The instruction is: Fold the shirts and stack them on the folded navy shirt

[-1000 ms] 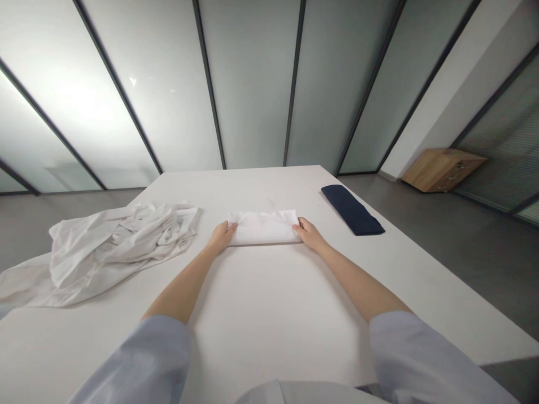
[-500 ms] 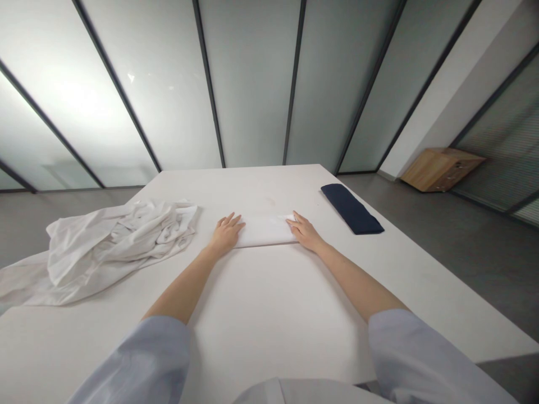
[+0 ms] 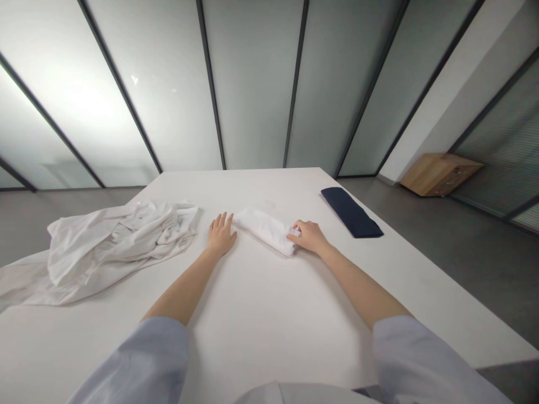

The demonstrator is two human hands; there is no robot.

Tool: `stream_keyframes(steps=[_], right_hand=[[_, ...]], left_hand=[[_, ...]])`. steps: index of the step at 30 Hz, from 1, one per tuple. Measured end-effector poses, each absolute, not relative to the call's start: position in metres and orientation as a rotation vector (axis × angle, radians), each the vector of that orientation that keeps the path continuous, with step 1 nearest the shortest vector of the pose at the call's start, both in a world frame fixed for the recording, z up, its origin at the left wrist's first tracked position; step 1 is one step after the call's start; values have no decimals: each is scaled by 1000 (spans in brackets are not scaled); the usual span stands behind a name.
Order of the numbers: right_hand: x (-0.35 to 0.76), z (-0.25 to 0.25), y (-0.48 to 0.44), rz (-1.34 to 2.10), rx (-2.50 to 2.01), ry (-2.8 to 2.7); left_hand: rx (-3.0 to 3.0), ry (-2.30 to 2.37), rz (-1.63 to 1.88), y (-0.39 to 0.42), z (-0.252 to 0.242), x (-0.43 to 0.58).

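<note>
A white cloth folded into a narrow bundle (image 3: 265, 229) lies at an angle on the white table (image 3: 278, 314), its right end nearer to me. My right hand (image 3: 309, 237) grips that right end, fingers and thumb curled round it. My left hand (image 3: 221, 234) rests flat on the table just left of the bundle's far end, fingers stretched out and holding nothing. Whether its thumb side touches the cloth I cannot tell.
A crumpled heap of white fabric (image 3: 122, 241) spreads over the table's left side and hangs past its edge. At the right lies a folded dark navy cloth (image 3: 352, 213). Beyond the table stand frosted glass panels (image 3: 252, 84) and a wooden cabinet (image 3: 438, 174) on the floor.
The folded white cloth has turned from lying straight across to slanting, its right end drawn nearer. My right hand has closed on that end; my left hand has come off the cloth onto the table.
</note>
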State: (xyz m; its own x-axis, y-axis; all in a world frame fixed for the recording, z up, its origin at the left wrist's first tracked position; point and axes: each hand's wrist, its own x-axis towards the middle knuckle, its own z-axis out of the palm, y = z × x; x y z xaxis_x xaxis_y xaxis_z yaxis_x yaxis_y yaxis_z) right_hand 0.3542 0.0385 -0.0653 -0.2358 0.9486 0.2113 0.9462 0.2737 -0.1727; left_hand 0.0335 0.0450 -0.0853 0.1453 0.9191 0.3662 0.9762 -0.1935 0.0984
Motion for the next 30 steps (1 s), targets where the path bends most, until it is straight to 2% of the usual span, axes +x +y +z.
stream_keyframes(steps=[3,8,11,22,30], right_hand=[[351,-60,46,74,-1738,-2276],[329,-42,69,472,-1860,-2338],[307,-34,81,587,-1964,-2379],[264,-35,96,623,-2093,-2356],[278,-48,86,354,-2069,-2452]], left_hand=[[-2217,-1950,-588,50,-91,28],[-2223,-1993,-694,56,-97,24],[-2223,-2017,-740,57,-96,22],[-2232,-2090,-789,58,-94,19],[-2232,-2131,-740,58,-93,18]])
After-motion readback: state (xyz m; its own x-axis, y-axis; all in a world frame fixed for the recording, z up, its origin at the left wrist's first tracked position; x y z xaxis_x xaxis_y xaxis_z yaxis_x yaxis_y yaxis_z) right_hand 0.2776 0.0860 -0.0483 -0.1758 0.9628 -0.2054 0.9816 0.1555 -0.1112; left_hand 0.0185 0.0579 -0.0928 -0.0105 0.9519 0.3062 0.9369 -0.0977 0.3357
